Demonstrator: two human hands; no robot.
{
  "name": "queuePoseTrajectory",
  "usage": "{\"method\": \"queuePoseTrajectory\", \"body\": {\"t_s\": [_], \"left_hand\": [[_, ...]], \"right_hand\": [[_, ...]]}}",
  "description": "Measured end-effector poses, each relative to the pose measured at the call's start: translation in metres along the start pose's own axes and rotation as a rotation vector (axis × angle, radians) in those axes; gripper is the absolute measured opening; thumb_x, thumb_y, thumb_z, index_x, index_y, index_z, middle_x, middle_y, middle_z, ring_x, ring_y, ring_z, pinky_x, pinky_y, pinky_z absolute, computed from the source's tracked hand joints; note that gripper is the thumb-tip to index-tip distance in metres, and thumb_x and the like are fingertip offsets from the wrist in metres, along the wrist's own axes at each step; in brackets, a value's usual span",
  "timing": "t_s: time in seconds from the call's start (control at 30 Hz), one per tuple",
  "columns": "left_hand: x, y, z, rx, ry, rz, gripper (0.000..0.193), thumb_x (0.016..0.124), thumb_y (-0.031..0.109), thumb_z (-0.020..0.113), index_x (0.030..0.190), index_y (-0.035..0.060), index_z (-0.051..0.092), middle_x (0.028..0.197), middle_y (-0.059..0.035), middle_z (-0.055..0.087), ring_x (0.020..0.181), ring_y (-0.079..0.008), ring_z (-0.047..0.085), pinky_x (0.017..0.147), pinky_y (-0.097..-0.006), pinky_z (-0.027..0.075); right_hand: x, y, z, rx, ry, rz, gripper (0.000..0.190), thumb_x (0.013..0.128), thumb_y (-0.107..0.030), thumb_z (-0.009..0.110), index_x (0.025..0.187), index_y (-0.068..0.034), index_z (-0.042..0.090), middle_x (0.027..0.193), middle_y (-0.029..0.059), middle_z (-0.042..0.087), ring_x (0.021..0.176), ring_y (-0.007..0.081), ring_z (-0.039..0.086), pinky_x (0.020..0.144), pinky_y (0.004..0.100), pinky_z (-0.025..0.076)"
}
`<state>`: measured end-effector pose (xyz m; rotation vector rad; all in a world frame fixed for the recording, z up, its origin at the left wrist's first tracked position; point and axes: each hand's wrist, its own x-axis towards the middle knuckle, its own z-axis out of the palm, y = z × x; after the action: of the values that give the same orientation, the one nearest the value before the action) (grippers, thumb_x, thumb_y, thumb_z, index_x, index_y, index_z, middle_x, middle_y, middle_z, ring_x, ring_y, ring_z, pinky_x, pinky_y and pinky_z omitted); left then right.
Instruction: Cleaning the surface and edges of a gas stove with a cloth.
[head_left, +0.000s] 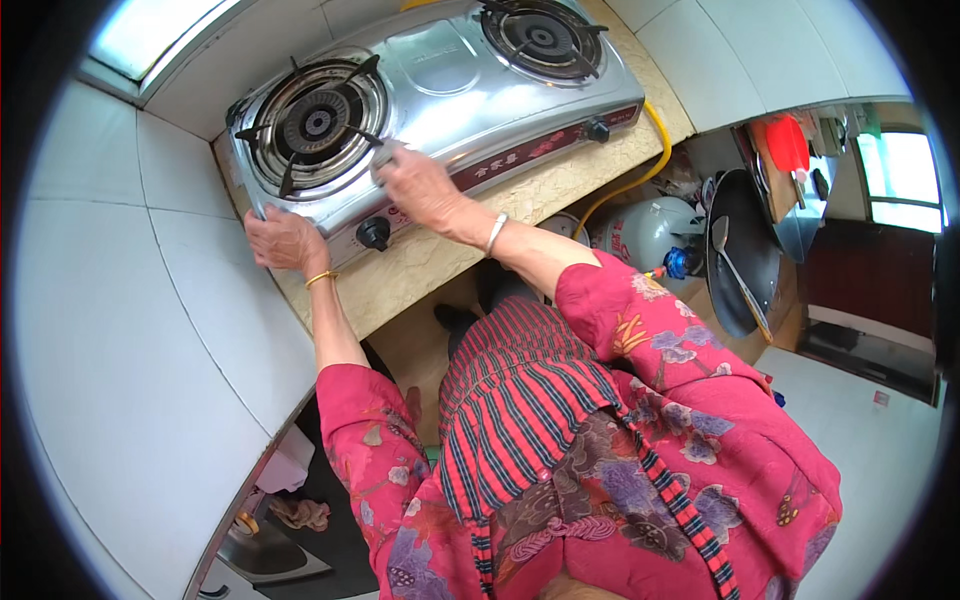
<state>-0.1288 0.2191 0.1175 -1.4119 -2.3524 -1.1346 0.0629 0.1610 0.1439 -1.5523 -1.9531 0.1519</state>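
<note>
A two-burner stainless-steel gas stove (457, 112) stands on a beige marbled counter. My left hand (286, 238) grips its front left corner, fingers curled at the edge. In my right hand (420, 187) is a small grey pad (384, 156), perhaps a scourer, blurred and partly covered by the fingers. It is against the steel top, just right of the left burner (319, 121) and near one black pan-support arm. Below the hands, the left black knob (373, 233) sits on the front panel; the right knob (597, 129) is farther along.
A yellow gas hose (658, 161) loops from the stove's right end down towards a grey gas cylinder (651, 229) under the counter (420, 281). A black wok (739, 262) with a metal spatula (739, 274) hangs or leans at the right. White wall tiles (180, 300) flank the left side.
</note>
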Motion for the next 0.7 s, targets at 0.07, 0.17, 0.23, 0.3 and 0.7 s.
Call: {"method": "queuePoseTrajectory", "body": {"t_s": [0.07,0.17,0.23,0.3,0.7], "left_hand": [[0.002,-0.004,0.0,0.016,-0.032,-0.018,0.032,0.091,0.026,0.057,0.113,0.0041,0.058,0.108,-0.0152,0.065,0.101,-0.0345,0.059,0.087,-0.0477,0.04],[0.001,0.004,0.0,-0.038,-0.021,-0.035,0.03,0.091,0.022,0.057,0.114,0.0036,0.056,0.109,-0.0154,0.065,0.104,-0.0343,0.058,0.088,-0.0474,0.039],[0.0,0.008,-0.002,-0.033,-0.024,-0.041,0.029,0.091,0.021,0.057,0.114,0.0035,0.056,0.11,-0.0155,0.065,0.104,-0.034,0.058,0.089,-0.047,0.039],[0.0,0.01,-0.002,-0.033,-0.03,-0.054,0.029,0.091,0.02,0.057,0.115,0.0034,0.056,0.11,-0.0155,0.064,0.105,-0.0336,0.058,0.09,-0.0467,0.039],[0.002,0.001,0.001,-0.002,-0.022,-0.059,0.028,0.091,0.02,0.054,0.112,0.002,0.056,0.112,-0.0157,0.064,0.107,-0.0345,0.057,0.09,-0.0488,0.039]], "right_hand": [[0.003,-0.014,-0.001,-0.017,-0.099,-0.008,0.009,0.075,-0.004,0.06,0.079,-0.004,0.068,0.094,0.0205,0.062,0.079,0.0368,0.066,0.068,0.0445,0.056],[0.009,-0.031,0.002,0.145,-0.171,0.006,0.01,0.075,-0.006,0.06,0.077,-0.004,0.07,0.087,0.0195,0.063,0.078,0.0368,0.066,0.069,0.0451,0.056],[0.015,-0.037,0.001,0.238,-0.114,-0.018,0.012,0.072,-0.008,0.062,0.077,-0.004,0.072,0.081,0.0205,0.066,0.076,0.0371,0.066,0.069,0.0442,0.055],[0.017,-0.033,-0.007,0.565,-0.473,0.174,0.017,0.068,-0.011,0.065,0.082,-0.004,0.074,0.079,0.024,0.067,0.075,0.0368,0.066,0.068,0.0416,0.053],[0.023,0.042,-0.087,0.985,-0.311,0.775,0.02,0.08,-0.013,0.067,0.098,-0.005,0.073,0.081,0.01,0.069,0.069,0.0169,0.065,0.065,0.0309,0.054]]}}
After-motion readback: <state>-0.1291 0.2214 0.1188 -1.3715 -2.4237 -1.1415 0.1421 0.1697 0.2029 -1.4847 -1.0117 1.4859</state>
